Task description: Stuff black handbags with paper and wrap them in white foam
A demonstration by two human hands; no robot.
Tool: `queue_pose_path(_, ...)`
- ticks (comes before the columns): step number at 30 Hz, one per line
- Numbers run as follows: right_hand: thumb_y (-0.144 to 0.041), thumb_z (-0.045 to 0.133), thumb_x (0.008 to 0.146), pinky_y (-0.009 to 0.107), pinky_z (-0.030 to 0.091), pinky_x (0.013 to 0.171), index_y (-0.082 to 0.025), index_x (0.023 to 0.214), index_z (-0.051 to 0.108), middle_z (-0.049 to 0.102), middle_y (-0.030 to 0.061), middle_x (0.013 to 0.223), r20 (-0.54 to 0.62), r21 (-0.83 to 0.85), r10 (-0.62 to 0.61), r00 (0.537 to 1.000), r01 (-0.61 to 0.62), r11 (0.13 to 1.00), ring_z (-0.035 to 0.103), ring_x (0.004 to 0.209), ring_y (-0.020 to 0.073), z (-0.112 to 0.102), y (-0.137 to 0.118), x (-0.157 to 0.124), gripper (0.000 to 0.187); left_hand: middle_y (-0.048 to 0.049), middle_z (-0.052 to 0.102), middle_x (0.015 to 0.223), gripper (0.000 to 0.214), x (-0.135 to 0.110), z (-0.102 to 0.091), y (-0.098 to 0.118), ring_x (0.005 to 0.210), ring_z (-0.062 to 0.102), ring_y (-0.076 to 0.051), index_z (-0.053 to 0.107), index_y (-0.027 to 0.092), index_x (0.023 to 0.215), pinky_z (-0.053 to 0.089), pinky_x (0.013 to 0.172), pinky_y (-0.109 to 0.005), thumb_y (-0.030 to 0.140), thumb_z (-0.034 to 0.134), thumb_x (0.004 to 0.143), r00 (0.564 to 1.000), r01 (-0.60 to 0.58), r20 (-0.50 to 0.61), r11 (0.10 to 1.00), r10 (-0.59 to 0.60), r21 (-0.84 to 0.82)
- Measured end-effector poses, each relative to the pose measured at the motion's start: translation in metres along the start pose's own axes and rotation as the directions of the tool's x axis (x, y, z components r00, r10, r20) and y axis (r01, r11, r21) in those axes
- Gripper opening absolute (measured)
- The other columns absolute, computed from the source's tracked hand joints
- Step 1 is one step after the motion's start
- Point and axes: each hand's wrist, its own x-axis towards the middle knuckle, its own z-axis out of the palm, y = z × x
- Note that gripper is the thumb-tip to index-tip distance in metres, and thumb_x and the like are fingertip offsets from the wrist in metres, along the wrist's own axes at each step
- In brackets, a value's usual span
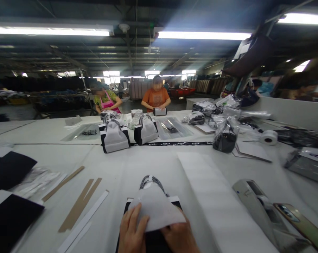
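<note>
A black bag with white trim and striped handles [151, 182] lies flat on the white table [138, 161] right in front of me. A white sheet of tissue paper [159, 207] sticks out of its mouth. My left hand [131, 230] lies on the paper's left side with fingers stretched flat. My right hand [178, 239] presses the paper's lower right edge, its fingers mostly out of sight at the frame's bottom.
Two finished bags [115, 137] stand mid-table beside a black printed ribbon [175, 143]. A tape dispenser [256, 207] sits at the right, cardboard strips [78, 205] and black card pieces [8, 218] at the left. Wrapped goods [224, 135] pile at the back right. Two people work across the table.
</note>
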Motion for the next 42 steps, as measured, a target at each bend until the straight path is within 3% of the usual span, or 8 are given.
queue_pose_path(5, -0.023, 0.053, 0.086, 0.036, 0.049, 0.068, -0.019, 0.088, 0.055, 0.059, 0.0084, 0.083, -0.283, -0.068, 0.124, 0.951, -0.150, 0.986, 0.058, 0.080, 0.0229, -0.034, -0.014, -0.016, 0.005, -0.0034, 0.066, 0.106, 0.032, 0.014, -0.012, 0.006, 0.104, 0.056, -0.017, 0.057, 0.019, 0.097, 0.036, 0.101, -0.042, 0.003, 0.032, 0.084, 0.988, -0.156, -0.029, 0.987, 0.155, -0.046)
queue_pose_path(8, -0.012, 0.046, 0.083, 0.053, 0.039, 0.092, -0.017, 0.116, 0.052, 0.053, 0.0179, 0.123, -0.138, -0.211, 0.004, 0.990, -0.034, 0.977, 0.046, 0.118, 0.0344, -0.041, -0.021, -0.008, 0.035, -0.0011, 0.065, 0.085, 0.030, 0.017, -0.015, 0.014, 0.085, 0.058, -0.016, 0.054, 0.020, 0.085, 0.041, 0.093, -0.040, 0.002, 0.030, 0.086, 0.997, -0.076, 0.005, 0.988, 0.077, -0.135)
queue_pose_path(12, -0.003, 0.037, 0.078, 0.043, 0.041, 0.091, -0.019, 0.105, 0.057, 0.065, 0.0079, 0.100, 0.094, -0.022, -0.290, 0.952, 0.293, 0.956, 0.058, 0.099, 0.0229, -0.036, -0.023, -0.003, 0.037, -0.0006, 0.054, 0.066, 0.026, 0.013, -0.015, 0.018, 0.065, 0.049, -0.018, 0.046, 0.021, 0.069, 0.039, 0.061, -0.032, 0.003, 0.033, 0.084, 0.999, -0.011, 0.051, 0.991, 0.018, -0.135)
queue_pose_path(17, -0.007, 0.035, 0.080, 0.030, 0.036, 0.057, -0.020, 0.070, 0.047, 0.052, 0.0015, 0.061, 0.072, 0.171, -0.221, 0.973, 0.207, 0.963, 0.049, 0.060, 0.0164, -0.029, -0.025, -0.009, 0.021, -0.0003, 0.048, 0.062, 0.024, 0.003, -0.014, 0.015, 0.061, 0.046, -0.015, 0.040, 0.021, 0.066, 0.032, 0.057, -0.030, 0.002, 0.033, 0.078, 0.998, -0.034, 0.042, 0.959, 0.048, -0.282)
queue_pose_path(23, -0.006, 0.038, 0.073, 0.030, 0.031, 0.057, -0.020, 0.068, 0.042, 0.049, 0.0015, 0.063, 0.096, 0.190, -0.144, 0.985, 0.124, 0.974, 0.046, 0.062, 0.0166, -0.028, -0.027, -0.016, 0.016, -0.0028, 0.057, 0.071, 0.017, 0.012, -0.027, 0.020, 0.067, 0.053, -0.018, 0.053, 0.020, 0.091, 0.037, 0.060, -0.031, 0.017, 0.038, 0.081, 0.984, -0.036, 0.154, 0.957, 0.083, -0.288)
queue_pose_path(28, -0.005, 0.039, 0.062, 0.031, 0.033, 0.061, -0.020, 0.068, 0.042, 0.049, 0.0025, 0.067, 0.222, 0.243, -0.125, 0.967, 0.069, 0.967, 0.045, 0.068, 0.0185, -0.033, -0.029, -0.014, 0.017, -0.0106, 0.063, 0.092, 0.083, 0.006, -0.036, 0.020, 0.078, 0.058, -0.025, 0.041, 0.012, 0.129, 0.045, 0.069, -0.038, 0.062, 0.060, 0.066, 0.926, -0.221, 0.271, 0.960, 0.262, -0.170)
queue_pose_path(32, -0.005, 0.042, 0.060, 0.032, 0.036, 0.065, -0.020, 0.068, 0.042, 0.050, 0.0031, 0.071, 0.317, 0.218, -0.104, 0.943, 0.034, 0.975, 0.045, 0.073, 0.0198, -0.039, -0.033, -0.008, 0.017, -0.0133, 0.060, 0.106, 0.110, -0.011, -0.034, 0.016, 0.093, 0.056, -0.030, 0.031, 0.012, 0.138, 0.044, 0.084, -0.043, 0.069, 0.069, 0.052, 0.917, -0.193, 0.336, 0.976, 0.215, -0.099)
queue_pose_path(42, -0.004, 0.042, 0.064, 0.033, 0.036, 0.066, -0.020, 0.078, 0.048, 0.051, 0.0037, 0.077, 0.203, 0.112, -0.131, 0.970, 0.110, 0.988, 0.047, 0.075, 0.0209, -0.045, -0.037, -0.038, 0.022, -0.0054, 0.055, 0.084, 0.068, -0.011, -0.039, 0.014, 0.072, 0.050, -0.021, 0.048, 0.016, 0.122, 0.042, 0.068, -0.033, 0.064, 0.055, 0.074, 0.903, -0.367, 0.231, 0.930, 0.363, -0.031)
